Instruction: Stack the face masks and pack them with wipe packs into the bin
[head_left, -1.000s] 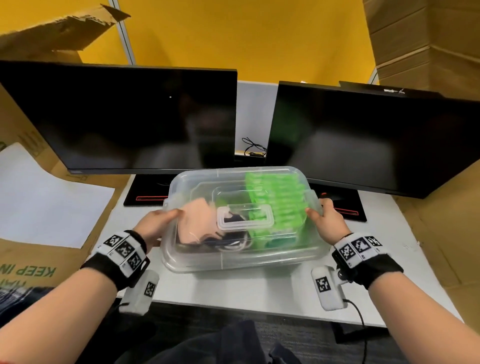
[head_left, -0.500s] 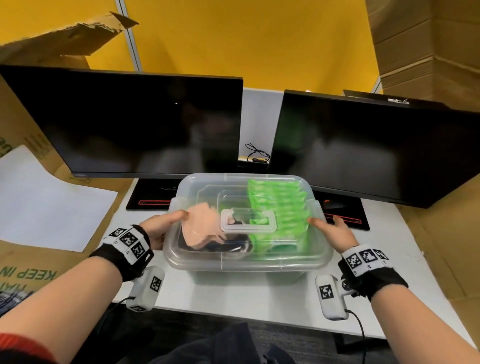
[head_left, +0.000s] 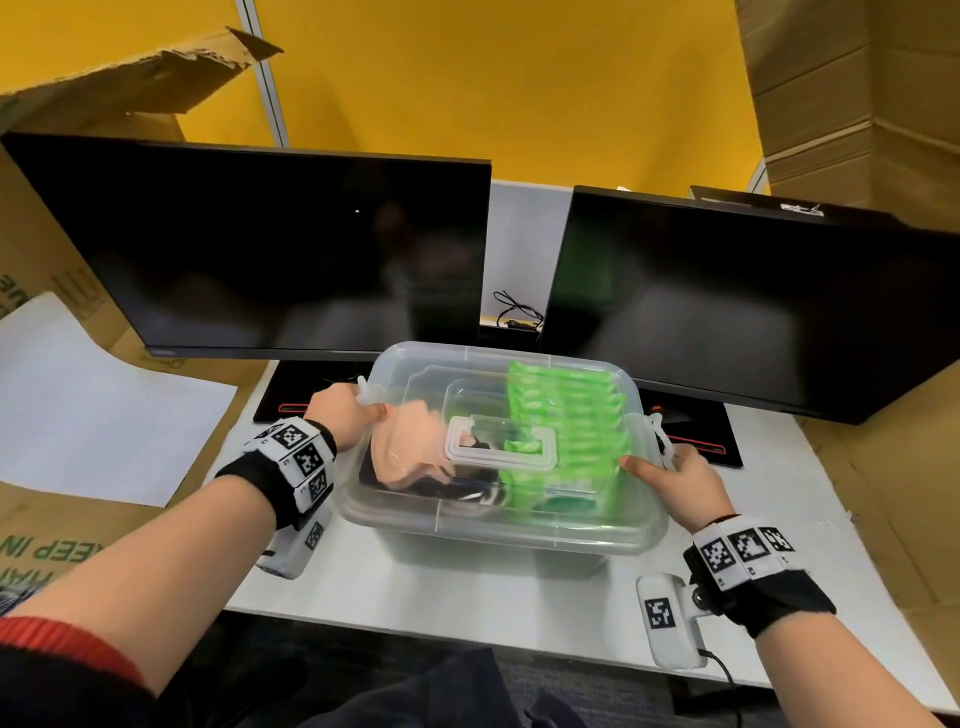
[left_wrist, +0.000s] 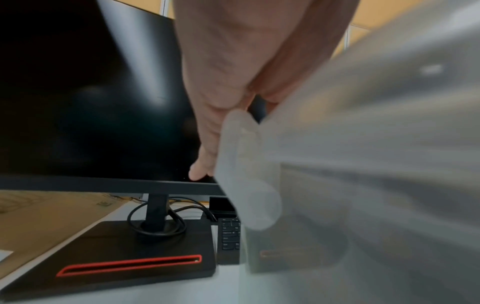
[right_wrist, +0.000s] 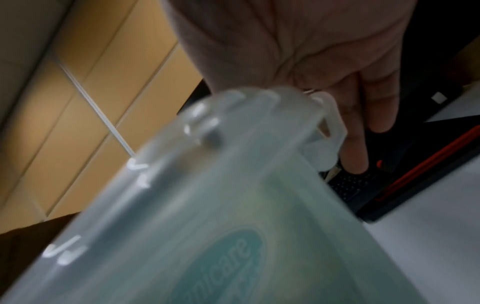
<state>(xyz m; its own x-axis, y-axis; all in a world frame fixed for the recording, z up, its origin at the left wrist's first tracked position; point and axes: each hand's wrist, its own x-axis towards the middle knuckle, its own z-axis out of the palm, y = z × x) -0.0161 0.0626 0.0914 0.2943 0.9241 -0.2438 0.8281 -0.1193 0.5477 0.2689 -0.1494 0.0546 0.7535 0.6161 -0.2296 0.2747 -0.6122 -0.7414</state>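
A clear lidded bin (head_left: 498, 530) stands on the white desk. Through its lid show a row of green wipe packs (head_left: 566, 431) on the right and pink and black face masks (head_left: 410, 452) on the left. My left hand (head_left: 345, 415) is at the bin's left end, thumb on the lid, straight fingers (left_wrist: 207, 144) running down behind the raised white latch (left_wrist: 246, 174). My right hand (head_left: 670, 478) is at the right end, thumb on the lid edge, fingers (right_wrist: 353, 156) pointing down beside that end's latch (right_wrist: 327, 131). A wipe pack label (right_wrist: 233, 257) shows through the wall.
Two dark monitors (head_left: 270, 249) (head_left: 753, 312) stand right behind the bin, on black bases with red stripes (head_left: 291, 405) (head_left: 696, 441). A keyboard (left_wrist: 230, 236) lies behind the bin. Cardboard and a white sheet (head_left: 93, 405) flank the desk on the left, more cardboard (head_left: 893, 467) on the right.
The bin has settled flat on the desk, a little farther from me. Both hands slid along its ends to the latches; the left latch now stands up above my left hand.
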